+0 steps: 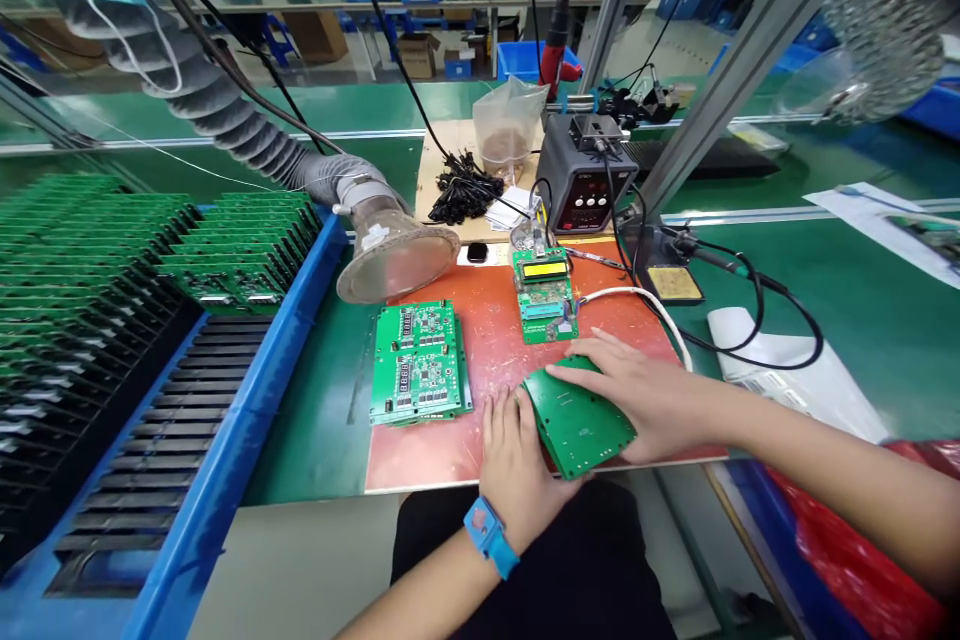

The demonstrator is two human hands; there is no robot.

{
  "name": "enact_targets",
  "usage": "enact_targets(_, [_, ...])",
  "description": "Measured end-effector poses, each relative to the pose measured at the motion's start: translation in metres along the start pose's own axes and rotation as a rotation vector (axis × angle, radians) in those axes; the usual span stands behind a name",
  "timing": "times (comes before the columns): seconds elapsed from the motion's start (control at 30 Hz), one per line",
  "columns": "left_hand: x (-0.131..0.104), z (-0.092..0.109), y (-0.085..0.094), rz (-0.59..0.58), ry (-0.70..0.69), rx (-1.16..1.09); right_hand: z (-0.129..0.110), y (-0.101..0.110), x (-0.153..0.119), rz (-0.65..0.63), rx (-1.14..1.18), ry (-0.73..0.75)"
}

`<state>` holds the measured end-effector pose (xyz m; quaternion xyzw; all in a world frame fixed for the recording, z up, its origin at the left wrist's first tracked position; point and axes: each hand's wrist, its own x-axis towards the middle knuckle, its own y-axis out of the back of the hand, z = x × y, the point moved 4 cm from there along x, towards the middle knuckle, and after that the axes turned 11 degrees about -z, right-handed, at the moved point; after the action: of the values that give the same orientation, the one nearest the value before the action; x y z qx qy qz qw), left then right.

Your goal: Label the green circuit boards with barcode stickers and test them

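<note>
Both left hand (517, 470) and right hand (649, 395) are gripping a green circuit board (579, 425), respectively at its eight and two o'clock, over the orange mat's (431, 460) five o'clock side. Stacked boards (418, 362) are lying at ten o'clock from it.

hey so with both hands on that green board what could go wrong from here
First, the green board is tilted near the front edge of the orange mat, so it might slip off if the left hand or right hand loosens. Second, the white cable runs close to the right forearm; snagging it could tug the board with the yellow screen. Third, the stacked boards look slightly uneven and may shift if bumped.
</note>
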<state>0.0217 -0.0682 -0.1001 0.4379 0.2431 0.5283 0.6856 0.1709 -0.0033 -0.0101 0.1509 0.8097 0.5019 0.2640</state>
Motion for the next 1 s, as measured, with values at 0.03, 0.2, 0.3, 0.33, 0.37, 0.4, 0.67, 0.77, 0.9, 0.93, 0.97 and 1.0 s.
enact_targets(0.03, [0.001,0.0,0.0,0.001,0.009,0.003,-0.001,0.001,-0.001,0.018,0.02,0.011])
enact_targets(0.2, [-0.001,-0.009,0.011,-0.089,0.023,-0.033,0.018,0.015,-0.022,0.125,0.207,-0.071])
enact_targets(0.3, [-0.013,-0.024,0.026,-0.204,-0.032,-0.047,0.044,0.018,-0.036,0.131,0.29,-0.183])
enact_targets(0.33, [-0.019,-0.03,0.031,-0.238,-0.05,-0.045,0.052,0.015,-0.038,0.112,0.307,-0.208])
enact_targets(0.37, [-0.025,-0.035,0.036,-0.266,-0.066,-0.039,0.06,0.011,-0.038,0.089,0.32,-0.222])
enact_targets(0.4, [-0.03,-0.04,0.04,-0.293,-0.084,-0.028,0.066,0.005,-0.037,0.061,0.328,-0.225])
enact_targets(0.67, [-0.044,-0.053,0.049,-0.375,-0.112,0.0,0.081,-0.031,-0.016,0.012,0.14,-0.212])
enact_targets(0.77, [-0.043,-0.054,0.048,-0.374,-0.104,-0.013,0.083,-0.029,-0.014,0.012,0.098,-0.197])
enact_targets(0.9, [-0.043,-0.058,0.046,-0.377,-0.107,-0.023,0.095,-0.026,-0.017,-0.012,0.051,-0.22])
enact_targets(0.93, [-0.043,-0.059,0.046,-0.377,-0.112,-0.03,0.097,-0.026,-0.019,-0.022,0.033,-0.234])
enact_targets(0.97, [-0.044,-0.059,0.045,-0.378,-0.117,-0.039,0.098,-0.025,-0.022,-0.029,0.014,-0.253])
enact_targets(1.0, [-0.044,-0.06,0.045,-0.377,-0.124,-0.047,0.096,-0.023,-0.024,-0.017,-0.006,-0.275])
